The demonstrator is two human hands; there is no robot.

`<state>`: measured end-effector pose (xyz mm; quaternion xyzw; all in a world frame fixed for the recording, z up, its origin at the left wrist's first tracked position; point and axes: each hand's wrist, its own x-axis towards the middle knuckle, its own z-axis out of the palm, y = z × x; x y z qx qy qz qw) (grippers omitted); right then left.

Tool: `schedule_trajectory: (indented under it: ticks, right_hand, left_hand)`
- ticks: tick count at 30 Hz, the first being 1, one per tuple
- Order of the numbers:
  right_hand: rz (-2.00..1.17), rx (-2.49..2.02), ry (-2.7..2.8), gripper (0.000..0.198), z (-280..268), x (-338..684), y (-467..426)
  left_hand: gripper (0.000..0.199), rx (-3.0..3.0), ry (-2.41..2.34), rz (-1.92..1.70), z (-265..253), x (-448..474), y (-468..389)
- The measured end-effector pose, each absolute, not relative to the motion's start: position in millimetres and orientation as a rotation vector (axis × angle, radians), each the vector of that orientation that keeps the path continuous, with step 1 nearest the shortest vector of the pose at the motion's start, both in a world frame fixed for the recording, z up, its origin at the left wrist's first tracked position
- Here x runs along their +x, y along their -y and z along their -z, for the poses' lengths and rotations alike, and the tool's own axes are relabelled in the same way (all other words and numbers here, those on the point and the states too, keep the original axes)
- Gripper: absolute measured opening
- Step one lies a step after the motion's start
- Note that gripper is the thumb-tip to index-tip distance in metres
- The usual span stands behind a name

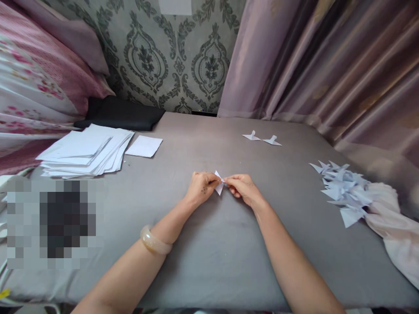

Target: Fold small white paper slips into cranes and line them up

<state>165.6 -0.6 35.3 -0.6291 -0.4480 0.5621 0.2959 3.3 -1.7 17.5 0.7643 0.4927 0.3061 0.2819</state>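
Observation:
Both hands meet over the middle of the grey-covered table, pinching one small folded white paper crane [219,188]. My left hand [203,186] grips its left side between thumb and fingertips, with a pale bangle on that wrist. From the right, my right hand [244,187] pinches the narrow end of the paper, its fingers curled. Pointed paper wings stick out above and below the fingertips; the centre of the fold is partly hidden by them.
At the left lie a stack of white paper sheets [81,152] and a square sheet [144,146], near a black folded item [121,113]. Two folded paper cranes [271,140] stand at the back right. A pile of paper cranes [347,185] lies at the right beside pale cloth [389,213].

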Motion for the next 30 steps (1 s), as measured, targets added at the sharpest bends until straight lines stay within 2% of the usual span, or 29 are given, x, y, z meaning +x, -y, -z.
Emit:
schedule_trajectory:
  ticks: [7,12,15,20,30]
  right_hand:
    - [-1.405,-1.625,1.268,0.018,-20.2,172.8,4.0]
    - [-1.025,-1.44,1.564,0.026,-11.5,179.7,11.4]
    - [-0.865,-1.342,1.732,0.021,-11.8,179.2,12.6]
    - [-0.775,-1.327,1.84,0.01,-14.3,176.9,10.7]
    - [-0.58,-1.361,2.047,0.013,-18.5,179.0,13.3]
  left_hand:
    - [0.022,2.055,-1.384,-0.826,-17.7,5.7,3.5]
    - [0.019,2.014,-1.374,-0.88,-17.5,6.2,3.5]
    - [0.02,2.034,-1.4,-0.888,-17.2,6.4,4.1]
    - [0.019,2.073,-1.423,-0.888,-15.6,6.5,5.2]
    - [0.011,2.18,-1.427,-0.848,-14.7,7.8,5.8]
